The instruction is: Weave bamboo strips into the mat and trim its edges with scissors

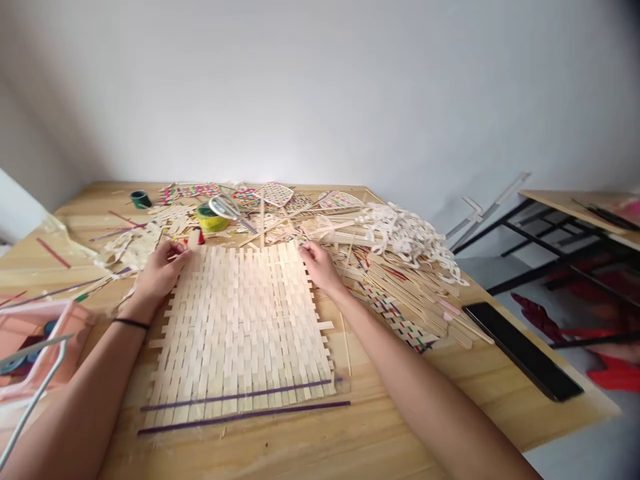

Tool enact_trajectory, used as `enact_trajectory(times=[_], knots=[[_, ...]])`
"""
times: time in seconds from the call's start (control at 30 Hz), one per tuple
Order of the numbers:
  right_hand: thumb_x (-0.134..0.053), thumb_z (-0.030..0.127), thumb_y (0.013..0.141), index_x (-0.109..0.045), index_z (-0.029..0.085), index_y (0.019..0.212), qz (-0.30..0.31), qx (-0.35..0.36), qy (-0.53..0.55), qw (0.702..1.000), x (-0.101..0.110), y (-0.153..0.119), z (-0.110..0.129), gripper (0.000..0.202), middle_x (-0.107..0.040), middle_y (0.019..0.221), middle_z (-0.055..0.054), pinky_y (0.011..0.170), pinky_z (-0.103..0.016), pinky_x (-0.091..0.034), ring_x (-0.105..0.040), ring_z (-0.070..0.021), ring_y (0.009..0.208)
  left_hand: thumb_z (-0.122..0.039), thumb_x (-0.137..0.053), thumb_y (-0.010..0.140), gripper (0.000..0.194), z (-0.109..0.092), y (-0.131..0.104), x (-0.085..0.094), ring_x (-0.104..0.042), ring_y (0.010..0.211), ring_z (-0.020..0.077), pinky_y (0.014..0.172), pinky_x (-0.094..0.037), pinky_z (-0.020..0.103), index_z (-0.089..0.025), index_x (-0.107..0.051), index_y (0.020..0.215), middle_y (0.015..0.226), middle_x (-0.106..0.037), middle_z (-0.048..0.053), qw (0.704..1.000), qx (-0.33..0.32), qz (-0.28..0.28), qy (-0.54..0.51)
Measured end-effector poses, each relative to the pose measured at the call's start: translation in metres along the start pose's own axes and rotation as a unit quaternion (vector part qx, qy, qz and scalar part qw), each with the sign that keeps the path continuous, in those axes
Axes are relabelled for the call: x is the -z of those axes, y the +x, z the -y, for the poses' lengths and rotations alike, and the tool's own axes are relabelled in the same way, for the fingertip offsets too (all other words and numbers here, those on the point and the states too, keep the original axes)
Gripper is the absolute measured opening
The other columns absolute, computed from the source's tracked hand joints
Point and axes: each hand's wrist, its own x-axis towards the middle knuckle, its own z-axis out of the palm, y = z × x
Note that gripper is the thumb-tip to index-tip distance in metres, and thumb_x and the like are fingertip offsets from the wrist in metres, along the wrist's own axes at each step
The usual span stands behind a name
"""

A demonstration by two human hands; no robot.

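A pale woven mat (245,313) of flat strips lies in front of me, its strip ends jutting out along the sides. My left hand (167,263) is closed on its far left corner, thumb against fingers. At the far right corner my right hand (316,263) pinches the mat's edge. One purple strip (240,393) crosses the mat near its front edge, and a second purple strip (245,419) lies just in front of it. A thin clear film seems to lie around the front edge. The fingertips are partly hidden by the mat.
Scissors (231,208) lean on a yellow-green tape roll (211,220) behind the mat. A dark green roll (141,199) stands farther left. White strips (407,233) are heaped at the right, near a black phone-like slab (523,350). A pink basket (75,327) is at left.
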Motion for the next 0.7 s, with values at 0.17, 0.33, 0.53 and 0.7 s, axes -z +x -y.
enact_trajectory(times=[0.17, 0.33, 0.53, 0.7], knots=[[-0.062, 0.058, 0.091, -0.053, 0.024, 0.076, -0.004, -0.004, -0.022, 1.000, 0.001, -0.006, -0.006, 0.039, -0.044, 0.070, 0.005, 0.067, -0.032, -0.033, -0.041, -0.0164, 0.067, -0.044, -0.076, 0.077, 0.027, 0.003, -0.006, -0.004, -0.055, 0.074, 0.0197, 0.070, -0.043, 0.033, -0.023, -0.058, 0.078, 0.077, -0.061, 0.001, 0.999, -0.027, 0.009, -0.020], [-0.064, 0.065, 0.088, -0.055, 0.023, 0.078, 0.003, -0.020, -0.019, 1.000, 0.002, -0.006, -0.010, 0.044, -0.043, 0.070, 0.005, 0.065, -0.032, -0.032, -0.039, -0.0157, 0.066, -0.043, -0.070, 0.080, 0.025, 0.004, -0.010, -0.006, -0.055, 0.073, 0.0187, 0.072, -0.045, 0.033, -0.023, -0.056, 0.078, 0.077, -0.060, 0.000, 0.999, -0.027, -0.002, -0.021], [-0.062, 0.062, 0.089, -0.053, 0.024, 0.075, -0.010, -0.010, -0.019, 1.000, 0.000, -0.004, -0.008, 0.041, -0.043, 0.065, 0.005, 0.063, -0.032, -0.031, -0.039, -0.0161, 0.062, -0.047, -0.066, 0.080, 0.026, -0.007, -0.013, -0.002, -0.056, 0.076, 0.0204, 0.073, -0.045, 0.034, -0.023, -0.057, 0.082, 0.077, -0.060, 0.000, 0.998, -0.031, 0.002, 0.050], [-0.056, 0.057, 0.090, -0.050, 0.026, 0.075, -0.012, -0.012, -0.021, 1.000, -0.001, 0.000, 0.000, 0.036, -0.043, 0.062, 0.005, 0.061, -0.033, -0.030, -0.040, -0.0163, 0.059, -0.052, -0.066, 0.077, 0.030, -0.011, -0.006, -0.002, -0.054, 0.071, 0.0196, 0.067, -0.043, 0.033, -0.023, -0.059, 0.082, 0.073, -0.058, -0.001, 0.993, -0.014, -0.008, 0.117]])
